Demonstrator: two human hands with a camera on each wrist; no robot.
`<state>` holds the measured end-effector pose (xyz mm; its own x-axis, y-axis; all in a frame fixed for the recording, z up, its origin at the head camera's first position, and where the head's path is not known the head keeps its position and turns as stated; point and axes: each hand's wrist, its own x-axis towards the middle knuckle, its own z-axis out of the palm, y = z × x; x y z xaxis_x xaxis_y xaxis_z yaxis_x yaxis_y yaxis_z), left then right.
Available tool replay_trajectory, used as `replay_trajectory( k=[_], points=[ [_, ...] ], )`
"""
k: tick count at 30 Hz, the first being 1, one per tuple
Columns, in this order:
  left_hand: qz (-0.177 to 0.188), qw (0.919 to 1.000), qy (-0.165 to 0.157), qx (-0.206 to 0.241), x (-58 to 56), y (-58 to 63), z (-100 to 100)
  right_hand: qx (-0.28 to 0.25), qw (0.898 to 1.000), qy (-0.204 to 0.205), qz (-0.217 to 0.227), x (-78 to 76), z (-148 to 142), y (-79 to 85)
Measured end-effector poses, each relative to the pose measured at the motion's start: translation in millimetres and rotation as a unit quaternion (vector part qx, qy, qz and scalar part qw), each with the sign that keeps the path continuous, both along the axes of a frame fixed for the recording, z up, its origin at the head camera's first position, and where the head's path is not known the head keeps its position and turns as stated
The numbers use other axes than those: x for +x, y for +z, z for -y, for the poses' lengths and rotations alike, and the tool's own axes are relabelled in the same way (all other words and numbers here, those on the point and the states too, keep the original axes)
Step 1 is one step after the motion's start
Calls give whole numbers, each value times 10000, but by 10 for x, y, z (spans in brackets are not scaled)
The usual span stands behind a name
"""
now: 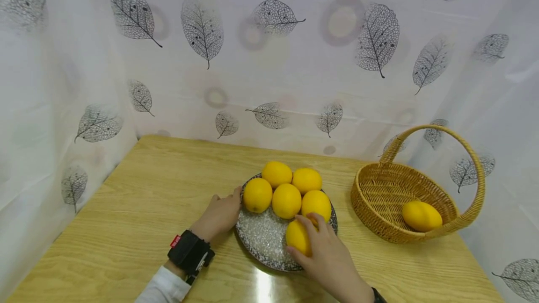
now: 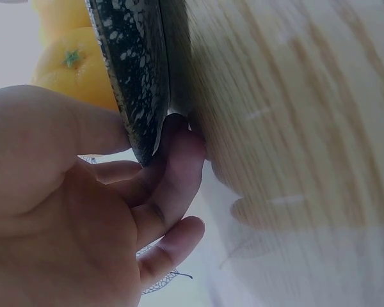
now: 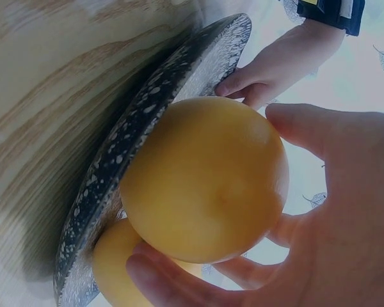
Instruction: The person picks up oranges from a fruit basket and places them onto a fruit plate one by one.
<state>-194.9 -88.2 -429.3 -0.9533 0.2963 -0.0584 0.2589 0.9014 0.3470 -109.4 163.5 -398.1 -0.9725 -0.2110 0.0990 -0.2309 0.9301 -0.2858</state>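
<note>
A round speckled black-and-white plate (image 1: 261,237) stands on the wooden table, bearing several yellow-orange oranges (image 1: 287,201) grouped toward its far side. My left hand (image 1: 221,214) pinches the plate's left rim. In the left wrist view, its thumb (image 2: 102,131) lies over the rim and its fingers curl beneath. At the plate's near right part, my right hand (image 1: 330,254) holds an orange (image 3: 205,179) between thumb and fingers. That orange is at the plate's inner surface; whether it touches the plate I cannot tell.
Right of the plate is a wicker basket (image 1: 370,214) with a tall arched handle (image 1: 476,167). Oranges (image 1: 421,215) lie in its right end, overlapping so their number is unclear. A leaf-patterned white curtain (image 1: 269,69) hangs behind and beside the table (image 1: 177,176).
</note>
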Motion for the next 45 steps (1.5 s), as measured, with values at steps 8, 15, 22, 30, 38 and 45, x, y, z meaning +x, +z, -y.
replay_trajectory(
  k=[8,15,22,30,38,45],
  points=[
    [-28,10000,-34,23,19,21,3,10,9999,55,124,-20,-15,19],
    [-38,10000,-26,46,39,41,7,21,9998,174,92,-35,-22,50],
    [-33,10000,-26,-8,34,50,8,147,9997,211,-30,-79,-23,118],
    [8,10000,12,-34,-5,1,11,136,9997,-64,212,-260,-102,297],
    [-64,10000,-30,-53,-17,-8,18,354,9990,-213,-143,-599,-511,585],
    [106,9999,-13,19,-17,14,10,522,9938,-872,-453,-987,-1121,598]
  ],
)
